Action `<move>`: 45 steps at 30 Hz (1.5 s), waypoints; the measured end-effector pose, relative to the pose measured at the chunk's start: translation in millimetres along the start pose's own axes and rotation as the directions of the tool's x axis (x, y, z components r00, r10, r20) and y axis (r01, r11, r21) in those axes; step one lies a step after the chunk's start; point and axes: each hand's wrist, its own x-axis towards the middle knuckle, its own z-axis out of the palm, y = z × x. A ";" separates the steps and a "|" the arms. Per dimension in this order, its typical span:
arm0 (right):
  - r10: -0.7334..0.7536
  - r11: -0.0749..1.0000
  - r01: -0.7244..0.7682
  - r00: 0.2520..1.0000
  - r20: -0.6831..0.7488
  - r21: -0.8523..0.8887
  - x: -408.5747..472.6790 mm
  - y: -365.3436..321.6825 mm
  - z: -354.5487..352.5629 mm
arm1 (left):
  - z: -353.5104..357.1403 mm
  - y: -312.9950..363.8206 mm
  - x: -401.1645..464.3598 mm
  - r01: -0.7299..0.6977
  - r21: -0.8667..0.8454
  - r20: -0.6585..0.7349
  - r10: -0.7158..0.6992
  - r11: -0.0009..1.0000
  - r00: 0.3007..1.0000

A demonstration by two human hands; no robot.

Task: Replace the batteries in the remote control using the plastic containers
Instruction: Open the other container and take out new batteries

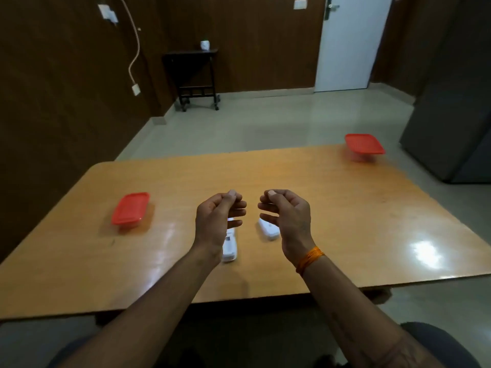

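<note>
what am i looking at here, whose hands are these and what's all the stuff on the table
This is one picture from a camera worn on a person's head, looking forward and down. No machine: just two bare hands raised above a wooden table. The left hand and right hand have loosely curled fingers and seem to hold nothing. Under them lie a white remote control and a smaller white piece, perhaps its battery cover. Two red-lidded plastic containers sit closed: one at the left, one at the far right corner.

My left hand (216, 216) hides upper part of remote (230, 247); right hand (288, 216) covers white piece (269, 231); container (364, 144) contents unreadable, blurred.
</note>
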 end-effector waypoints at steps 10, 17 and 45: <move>0.046 0.997 -0.031 0.971 0.233 -0.071 -34.0 52.8 117.1 | -152.3 0.6 -7.1 0.002 -0.064 -0.219 -0.016 0.998 0.976; -0.003 0.949 0.134 0.910 0.414 -0.287 -17.5 97.3 194.7 | -232.6 -21.4 28.7 0.019 -0.013 -0.418 -0.023 1.000 0.908; -0.301 0.285 0.804 0.592 0.747 -0.522 11.8 135.1 261.3 | -260.0 -57.1 74.7 0.130 0.560 -0.318 0.067 0.819 0.946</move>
